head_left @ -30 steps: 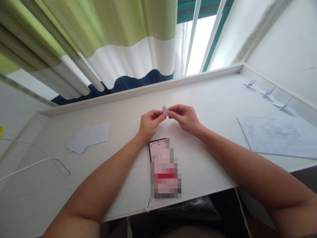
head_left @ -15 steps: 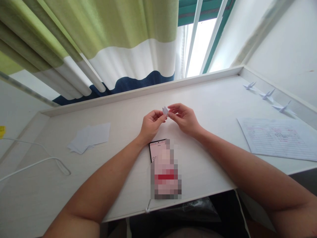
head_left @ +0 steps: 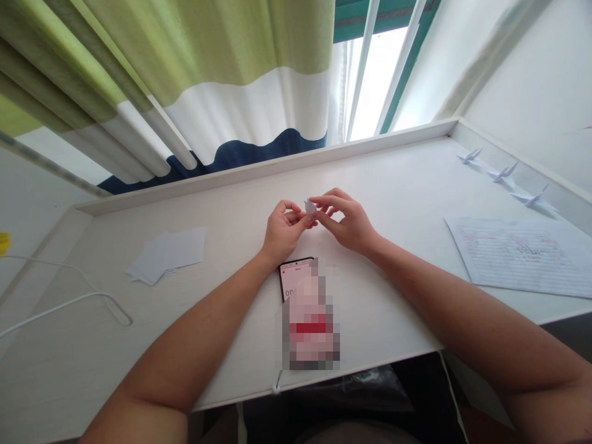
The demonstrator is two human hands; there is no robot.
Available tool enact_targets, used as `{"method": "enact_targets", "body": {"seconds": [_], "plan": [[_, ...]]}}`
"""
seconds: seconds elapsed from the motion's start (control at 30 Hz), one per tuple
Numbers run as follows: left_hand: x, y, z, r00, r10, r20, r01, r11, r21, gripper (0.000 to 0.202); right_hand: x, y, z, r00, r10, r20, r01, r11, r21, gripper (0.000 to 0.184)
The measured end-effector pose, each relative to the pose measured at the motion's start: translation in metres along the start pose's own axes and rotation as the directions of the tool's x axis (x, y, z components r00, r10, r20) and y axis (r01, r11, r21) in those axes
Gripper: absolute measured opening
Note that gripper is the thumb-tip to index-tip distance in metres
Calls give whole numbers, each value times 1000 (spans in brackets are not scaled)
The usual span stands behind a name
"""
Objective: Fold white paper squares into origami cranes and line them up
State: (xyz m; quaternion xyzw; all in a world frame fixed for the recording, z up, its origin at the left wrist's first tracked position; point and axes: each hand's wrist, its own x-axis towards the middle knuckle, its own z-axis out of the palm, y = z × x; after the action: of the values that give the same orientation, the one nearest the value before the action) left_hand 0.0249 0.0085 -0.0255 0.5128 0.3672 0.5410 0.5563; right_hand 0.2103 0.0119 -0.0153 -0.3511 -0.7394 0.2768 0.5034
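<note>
A small folded piece of white paper (head_left: 310,206) is pinched between my two hands above the middle of the desk. My left hand (head_left: 284,231) grips its lower left side with thumb and fingers. From the right, my right hand (head_left: 345,217) holds its edge between thumb and forefinger, the other fingers curled behind. Parts of the paper are hidden by the fingertips. Below my hands lies a phone (head_left: 289,280) with its screen lit, mostly blurred out. Three folded paper cranes (head_left: 504,172) stand in a row along the desk's right edge.
Loose white paper sheets (head_left: 169,251) lie on the left of the white desk (head_left: 240,327). A lined, written sheet (head_left: 522,253) is at the right. A white cable (head_left: 92,296) loops at far left. A raised rim (head_left: 277,168) borders the back, before a curtain (head_left: 259,105).
The folded paper has turned slightly between my fingers, and my right forefinger now reaches further over its top. Both hands stay in nearly the same spot; the view has shifted a little.
</note>
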Motion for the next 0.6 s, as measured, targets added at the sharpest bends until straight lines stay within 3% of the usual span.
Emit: {"method": "enact_targets", "body": {"seconds": [0.2, 0.4, 0.6], "plan": [[-1, -1, 0, 999, -8, 32, 8, 1000, 22, 64, 2, -3, -1, 1000, 15, -2, -15, 1000, 1, 6], [-2, -2, 1, 998, 25, 59, -27, 999, 44, 62, 3, -1, -2, 997, 78, 20, -78, 997, -26, 7], [0, -2, -1, 1000, -8, -10, 8, 999, 45, 59, 2, 2, -4, 993, -90, 80, 102, 983, -153, 7]]}}
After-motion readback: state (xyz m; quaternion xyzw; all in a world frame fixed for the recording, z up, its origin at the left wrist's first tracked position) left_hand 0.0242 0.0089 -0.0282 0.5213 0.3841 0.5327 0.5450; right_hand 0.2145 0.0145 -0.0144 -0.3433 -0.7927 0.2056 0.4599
